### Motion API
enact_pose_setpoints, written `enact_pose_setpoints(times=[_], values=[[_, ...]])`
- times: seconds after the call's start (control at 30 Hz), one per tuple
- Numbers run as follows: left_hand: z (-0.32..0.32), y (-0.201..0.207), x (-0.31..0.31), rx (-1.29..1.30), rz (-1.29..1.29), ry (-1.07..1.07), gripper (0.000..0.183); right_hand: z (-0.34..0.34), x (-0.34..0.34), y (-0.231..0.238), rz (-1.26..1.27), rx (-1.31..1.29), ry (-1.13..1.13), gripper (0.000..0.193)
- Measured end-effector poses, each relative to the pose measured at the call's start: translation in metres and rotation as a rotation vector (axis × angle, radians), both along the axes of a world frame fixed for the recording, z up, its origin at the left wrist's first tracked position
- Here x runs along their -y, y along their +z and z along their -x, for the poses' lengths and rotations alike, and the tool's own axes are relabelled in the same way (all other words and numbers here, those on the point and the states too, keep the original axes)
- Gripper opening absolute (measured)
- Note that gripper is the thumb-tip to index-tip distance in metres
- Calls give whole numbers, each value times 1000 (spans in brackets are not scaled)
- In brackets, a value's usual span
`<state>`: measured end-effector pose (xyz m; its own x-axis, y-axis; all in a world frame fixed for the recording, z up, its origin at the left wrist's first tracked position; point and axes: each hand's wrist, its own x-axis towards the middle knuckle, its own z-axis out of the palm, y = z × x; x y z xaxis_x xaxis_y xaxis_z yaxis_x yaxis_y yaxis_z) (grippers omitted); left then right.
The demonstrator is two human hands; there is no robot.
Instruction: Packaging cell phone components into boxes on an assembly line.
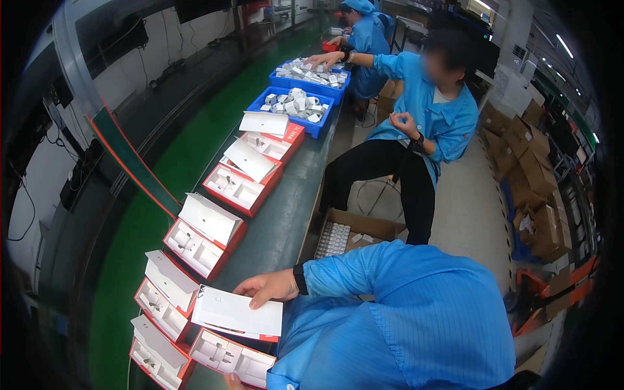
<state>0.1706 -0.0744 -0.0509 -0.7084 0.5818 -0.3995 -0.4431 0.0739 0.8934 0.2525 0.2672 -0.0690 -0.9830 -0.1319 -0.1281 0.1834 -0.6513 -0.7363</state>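
My right hand [270, 288] is closed on a flat white card folder [237, 314], thumb on top and fingers underneath. The folder is tilted over a red gift box [231, 359] with a white moulded tray that has cut-out slots. At the lower edge, my left hand [234, 382] grips this box's near side; only a few fingers show. Close by on the left stand two more open red boxes, a nearer box [158, 357] and a farther box [162, 309], each with a white folder leaning at its back.
More open boxes [195, 247] line the dark green bench [279, 224] beyond. Two blue crates [314, 127] of small white-and-grey parts stand farther up. A seated co-worker [416, 110] reaches into the far crate. A cardboard carton [364, 224] with white pieces sits beside the bench.
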Motion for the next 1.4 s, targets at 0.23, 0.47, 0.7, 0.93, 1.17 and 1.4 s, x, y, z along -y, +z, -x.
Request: enact_pose_setpoints(times=[0.23, 0.47, 0.7, 0.93, 1.17, 1.4], values=[[-2, 1, -1, 16, -24, 4, 61, -2, 1, 5, -3, 3, -8, 80], [-8, 4, -3, 17, -8, 23, 61, -1, 0, 1, -2, -7, -3, 81], [-11, 7, -2, 7, 2, 48, 61, 0, 0, 0, -1, -11, 1, 83], [-15, 10, 0, -2, 13, 89, 61, 0, 0, -3, 2, -22, -12, 83], [-18, 18, 1, -17, 18, 138, 61, -2, -1, 2, 4, 12, -17, 82], [-22, 24, 1, -112, 24, 187, 59, -2, -3, -2, 45, 4, -22, 82]])
